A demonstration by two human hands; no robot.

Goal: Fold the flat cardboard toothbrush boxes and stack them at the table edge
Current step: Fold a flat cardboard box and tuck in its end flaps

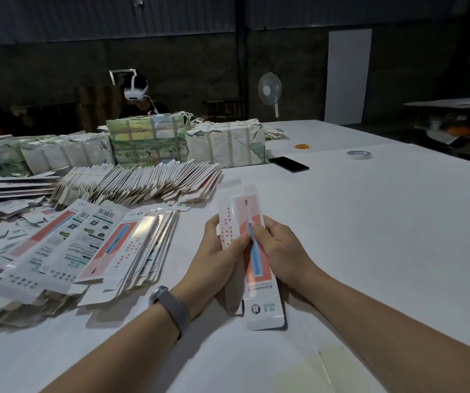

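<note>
One box (252, 251) in work, held above the surface's near middle: left hand (219, 251) grips its left panel, right hand (280, 248) pinches the right edge. Half opened, flaps not yet tucked. Flats (92, 245) fanned at the left edge, many left. No folded stack visible yet.

L grip (222, 251) & R grip (280, 246) curled, pinching, forearms converging.
</note>
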